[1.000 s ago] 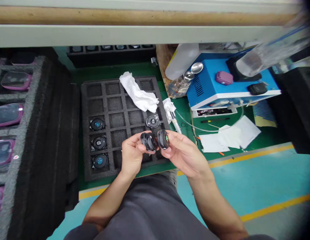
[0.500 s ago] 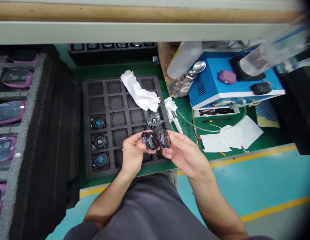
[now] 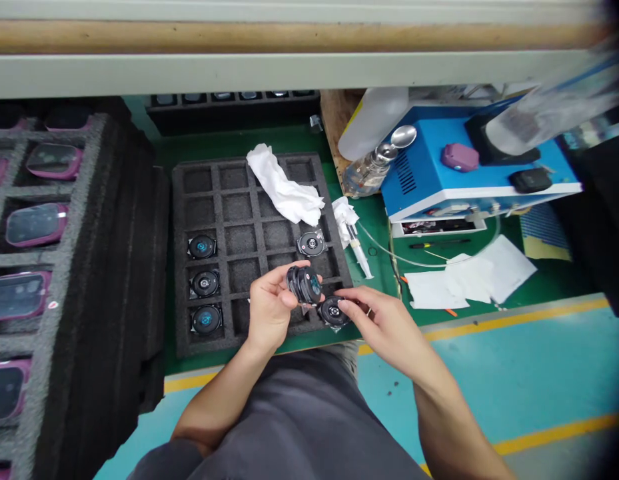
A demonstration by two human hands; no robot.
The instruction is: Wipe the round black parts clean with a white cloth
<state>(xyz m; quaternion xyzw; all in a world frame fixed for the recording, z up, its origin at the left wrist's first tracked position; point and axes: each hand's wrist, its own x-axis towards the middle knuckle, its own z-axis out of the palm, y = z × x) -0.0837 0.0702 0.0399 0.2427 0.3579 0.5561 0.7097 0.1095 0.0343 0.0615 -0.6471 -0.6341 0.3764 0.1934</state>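
My left hand (image 3: 272, 303) is closed around a small stack of round black watch modules (image 3: 305, 285), held on edge above the foam tray. My right hand (image 3: 376, 317) pinches a single round black watch module (image 3: 333, 311) between thumb and fingers, face up at the tray's near right corner; whether it touches the foam I cannot tell. The dark grey foam tray (image 3: 220, 243) has square pockets. Similar modules lie in its left column, one of them the middle-left module (image 3: 206, 284), and another module (image 3: 310, 244) sits in the right column.
A crumpled white cloth (image 3: 284, 187) lies across the tray's far pockets. To the right are a syringe (image 3: 360, 257) with a thin tube, white papers (image 3: 434, 288) and a blue machine (image 3: 429, 170). Foam racks (image 3: 109, 280) of purple-framed devices rise on the left.
My right hand has moved down and right with one module, away from the stack, to the tray's near right corner. My left hand still holds its stack, now turned slightly. The camera view has shifted a little.
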